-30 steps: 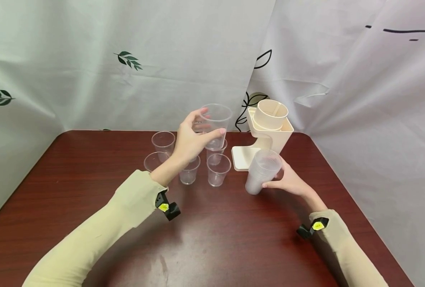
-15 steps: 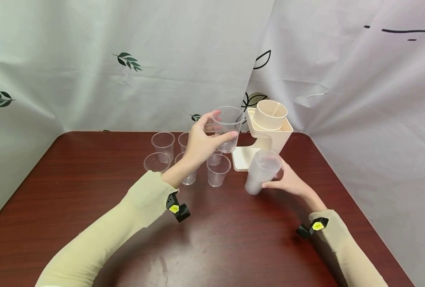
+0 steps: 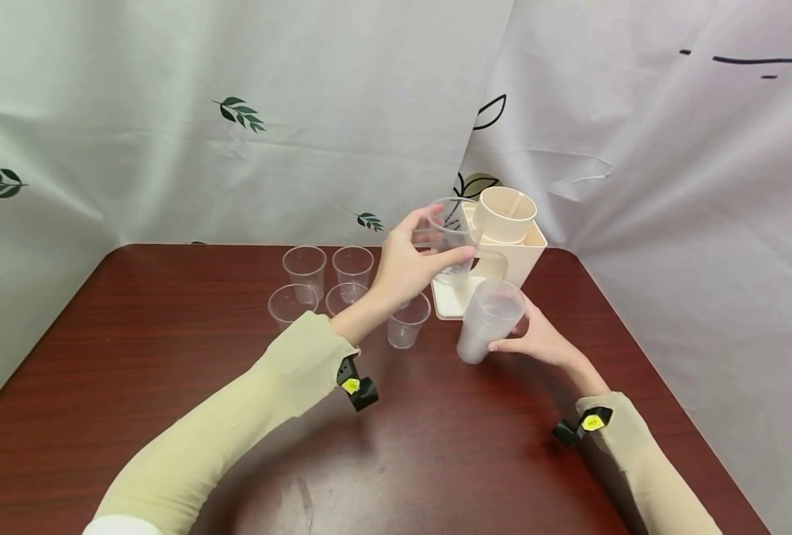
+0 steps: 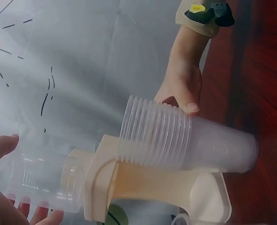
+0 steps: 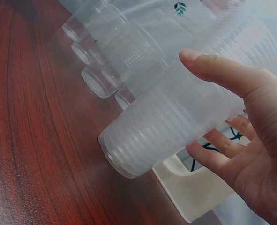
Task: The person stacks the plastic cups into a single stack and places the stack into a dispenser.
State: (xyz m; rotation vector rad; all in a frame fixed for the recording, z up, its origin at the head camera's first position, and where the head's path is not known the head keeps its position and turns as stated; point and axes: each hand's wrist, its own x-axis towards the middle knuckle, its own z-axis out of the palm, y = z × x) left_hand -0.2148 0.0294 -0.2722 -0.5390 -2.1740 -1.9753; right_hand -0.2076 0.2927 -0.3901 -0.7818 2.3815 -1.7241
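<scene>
My left hand [image 3: 404, 260] holds one clear plastic cup [image 3: 455, 241], its thumb and fingers around the cup's side. That cup is in the air, just left of the cream dispenser-like stand [image 3: 526, 256] and in front of part of it. My right hand [image 3: 541, 336] grips a stack of nested clear plastic cups [image 3: 488, 323], tilted, in front of the stand; the right wrist view shows the thumb on one side of the stack [image 5: 152, 126] and fingers on the other. Whether the stack's base touches the table is hard to tell.
Several clear cups stand upright in two rows on the dark red table [image 3: 396, 446], including a front right cup [image 3: 406, 323] and a back left cup [image 3: 304, 267]. My left forearm hides some of them. A pale printed curtain [image 3: 302, 148] hangs behind the table.
My left hand has carried its single cup to the right, from above the standing cups to beside the cream stand. My right hand and the stack have stayed in place.
</scene>
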